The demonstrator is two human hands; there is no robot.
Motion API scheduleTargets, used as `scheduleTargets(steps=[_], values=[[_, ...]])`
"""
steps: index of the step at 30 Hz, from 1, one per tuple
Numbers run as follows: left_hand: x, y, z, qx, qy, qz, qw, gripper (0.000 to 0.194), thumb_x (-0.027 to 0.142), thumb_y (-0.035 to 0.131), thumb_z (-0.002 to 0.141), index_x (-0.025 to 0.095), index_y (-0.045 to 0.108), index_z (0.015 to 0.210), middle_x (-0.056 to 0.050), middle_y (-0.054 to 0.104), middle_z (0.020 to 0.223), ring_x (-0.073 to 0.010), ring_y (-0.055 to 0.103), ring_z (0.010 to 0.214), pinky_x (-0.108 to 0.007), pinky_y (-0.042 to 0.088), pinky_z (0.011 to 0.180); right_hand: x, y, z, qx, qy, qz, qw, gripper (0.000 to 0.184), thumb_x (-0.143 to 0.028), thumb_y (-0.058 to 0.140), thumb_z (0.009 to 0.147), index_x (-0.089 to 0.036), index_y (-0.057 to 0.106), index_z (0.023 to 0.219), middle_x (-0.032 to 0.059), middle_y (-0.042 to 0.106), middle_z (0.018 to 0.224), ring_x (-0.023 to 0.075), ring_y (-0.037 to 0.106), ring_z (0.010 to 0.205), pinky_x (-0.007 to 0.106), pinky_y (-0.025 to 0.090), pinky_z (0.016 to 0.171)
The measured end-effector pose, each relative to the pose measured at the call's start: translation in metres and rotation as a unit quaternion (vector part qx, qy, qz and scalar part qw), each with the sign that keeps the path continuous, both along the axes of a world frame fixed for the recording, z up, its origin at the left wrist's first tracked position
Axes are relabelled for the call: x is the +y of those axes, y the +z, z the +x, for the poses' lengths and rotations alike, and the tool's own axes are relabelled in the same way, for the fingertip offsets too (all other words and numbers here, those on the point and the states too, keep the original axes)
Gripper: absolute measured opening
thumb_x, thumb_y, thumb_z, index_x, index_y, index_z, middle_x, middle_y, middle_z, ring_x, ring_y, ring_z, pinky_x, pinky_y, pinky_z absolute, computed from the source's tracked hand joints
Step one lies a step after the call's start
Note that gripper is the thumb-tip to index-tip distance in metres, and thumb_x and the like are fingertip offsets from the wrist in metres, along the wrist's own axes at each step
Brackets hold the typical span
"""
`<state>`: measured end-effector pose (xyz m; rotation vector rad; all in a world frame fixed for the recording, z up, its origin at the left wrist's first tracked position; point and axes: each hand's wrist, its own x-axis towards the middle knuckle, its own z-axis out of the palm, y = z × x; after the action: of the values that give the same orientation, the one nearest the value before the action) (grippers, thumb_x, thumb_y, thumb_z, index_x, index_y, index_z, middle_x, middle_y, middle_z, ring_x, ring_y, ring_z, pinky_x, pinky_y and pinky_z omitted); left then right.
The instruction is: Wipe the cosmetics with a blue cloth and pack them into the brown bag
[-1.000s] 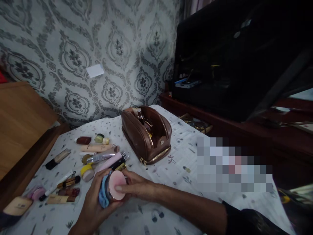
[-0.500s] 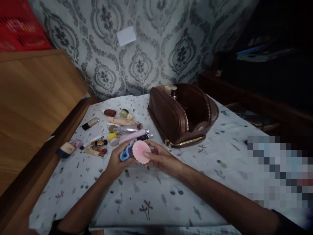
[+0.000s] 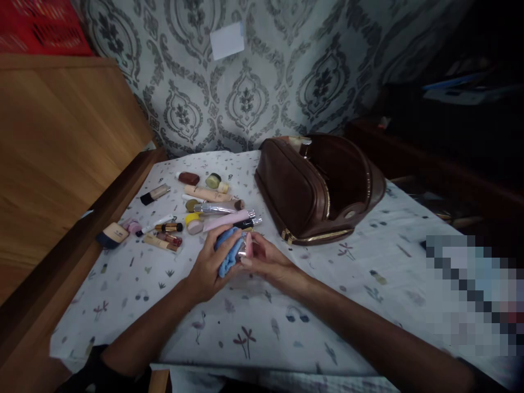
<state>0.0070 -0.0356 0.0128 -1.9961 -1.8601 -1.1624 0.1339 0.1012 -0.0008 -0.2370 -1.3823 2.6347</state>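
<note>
My left hand (image 3: 203, 270) is closed around a blue cloth (image 3: 227, 254). It presses the cloth against the shiny side of a small pink-topped round container (image 3: 249, 246). The container's pink top is now turned nearly edge-on, gripped between the thumb and fingers of my right hand (image 3: 273, 263). Both hands hover low over the front middle of the table. Just beyond them lie a pink tube (image 3: 223, 220), a silver tube (image 3: 219, 207) and a yellow-lidded jar (image 3: 194, 222). To the right stands a brown makeup bag (image 3: 292, 191), unzipped, with a silver-capped bottle (image 3: 305, 148) poking up inside.
More cosmetics lie on the left: a foundation bottle (image 3: 112, 234), a black-capped bottle (image 3: 154, 194) and a dark red bottle (image 3: 188, 178). A printed cloth (image 3: 196, 349) covers the table. Wooden boarding (image 3: 73, 120) borders the left side, and a patterned wall (image 3: 245, 103) rises behind.
The pink container has tipped so its top faces right instead of up toward me. The blue cloth has come over its side under my left fingers. The view has shifted slightly.
</note>
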Motion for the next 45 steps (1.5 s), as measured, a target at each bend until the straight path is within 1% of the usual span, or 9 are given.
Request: scheduleTargets(steps=[6, 11, 16, 21, 24, 27, 32, 37, 45], values=[[0.001, 0.002, 0.002, 0.053, -0.007, 0.021, 0.998, 0.056, 0.022, 0.05, 0.095, 0.017, 0.035, 0.148, -0.019, 0.047, 0.135, -0.0286, 0.048, 0.129, -0.046, 0.048, 0.105, -0.001, 0.001, 0.0, 0.012, -0.001, -0.083, 0.996, 0.046, -0.031, 0.082, 0.072, -0.022, 0.056, 0.108, 0.0001, 0.063, 0.096, 0.0145, 0.064, 0.086, 0.033, 0.055, 0.08], [0.005, 0.005, 0.008, 0.139, -0.031, 0.07, 0.987, 0.047, 0.012, 0.049, 0.094, 0.012, 0.044, 0.141, -0.017, 0.06, 0.128, -0.0285, 0.048, 0.132, -0.049, 0.051, 0.104, 0.002, 0.002, -0.004, 0.016, -0.045, -0.174, 0.984, 0.031, -0.029, 0.079, 0.074, -0.02, 0.061, 0.097, -0.0017, 0.064, 0.088, 0.0098, 0.06, 0.077, 0.021, 0.051, 0.071], [0.006, 0.005, 0.011, 0.199, -0.036, 0.083, 0.976, 0.032, 0.009, 0.056, 0.09, 0.013, 0.058, 0.122, -0.012, 0.065, 0.119, -0.0252, 0.055, 0.123, -0.042, 0.057, 0.096, 0.009, 0.008, -0.003, 0.039, 0.0, -0.229, 0.973, 0.031, -0.044, 0.073, 0.077, -0.019, 0.064, 0.095, 0.001, 0.068, 0.086, 0.0128, 0.059, 0.075, 0.024, 0.049, 0.069], [0.004, 0.002, 0.002, 0.082, 0.004, 0.059, 0.995, 0.022, 0.02, 0.059, 0.09, 0.017, 0.057, 0.112, -0.01, 0.066, 0.101, -0.0222, 0.063, 0.099, -0.039, 0.057, 0.083, 0.012, 0.01, 0.001, 0.014, 0.016, -0.197, 0.98, 0.039, -0.057, 0.06, 0.083, -0.02, 0.065, 0.097, 0.0049, 0.07, 0.092, 0.02, 0.063, 0.087, 0.033, 0.05, 0.076], [0.002, -0.001, -0.003, -0.013, 0.07, 0.016, 0.997, 0.052, 0.048, 0.066, 0.085, 0.019, 0.049, 0.124, -0.005, 0.064, 0.094, -0.0202, 0.065, 0.084, -0.035, 0.055, 0.072, 0.006, 0.008, 0.002, -0.005, 0.009, -0.161, 0.987, 0.038, -0.055, 0.064, 0.082, -0.021, 0.066, 0.098, 0.0031, 0.07, 0.088, 0.0173, 0.062, 0.079, 0.028, 0.049, 0.068], [0.001, -0.004, -0.002, -0.025, 0.106, -0.029, 0.994, 0.086, 0.069, 0.067, 0.072, 0.019, 0.04, 0.136, -0.009, 0.063, 0.107, -0.0246, 0.066, 0.09, -0.038, 0.055, 0.075, -0.002, 0.007, 0.0, -0.008, 0.018, -0.135, 0.991, 0.038, -0.053, 0.069, 0.08, -0.022, 0.067, 0.102, 0.0011, 0.069, 0.087, 0.0161, 0.06, 0.078, 0.027, 0.05, 0.069], [0.004, -0.005, 0.005, 0.027, 0.139, -0.087, 0.986, 0.078, 0.063, 0.066, 0.077, 0.021, 0.039, 0.137, -0.013, 0.06, 0.123, -0.0303, 0.062, 0.11, -0.043, 0.055, 0.084, -0.005, 0.002, -0.004, 0.017, 0.001, -0.123, 0.992, 0.038, -0.05, 0.074, 0.077, -0.023, 0.067, 0.103, -0.0007, 0.067, 0.089, 0.0137, 0.058, 0.079, 0.024, 0.047, 0.07], [0.004, -0.006, 0.003, 0.06, 0.097, -0.08, 0.99, 0.075, 0.056, 0.065, 0.081, 0.02, 0.035, 0.14, -0.013, 0.059, 0.128, -0.029, 0.06, 0.116, -0.041, 0.054, 0.089, -0.001, -0.002, -0.003, 0.014, -0.009, -0.071, 0.997, 0.044, -0.052, 0.078, 0.073, -0.022, 0.066, 0.103, 0.0006, 0.065, 0.095, 0.0138, 0.059, 0.086, 0.023, 0.048, 0.074], [0.0, -0.006, 0.0, 0.034, 0.08, -0.075, 0.993, 0.076, 0.067, 0.06, 0.078, 0.017, 0.046, 0.133, -0.013, 0.066, 0.114, -0.0287, 0.065, 0.1, -0.04, 0.055, 0.08, 0.003, 0.006, 0.007, 0.036, 0.018, 0.068, 0.997, 0.045, -0.044, 0.074, 0.08, -0.022, 0.057, 0.116, 0.0036, 0.062, 0.11, 0.017, 0.058, 0.103, 0.03, 0.047, 0.088]])
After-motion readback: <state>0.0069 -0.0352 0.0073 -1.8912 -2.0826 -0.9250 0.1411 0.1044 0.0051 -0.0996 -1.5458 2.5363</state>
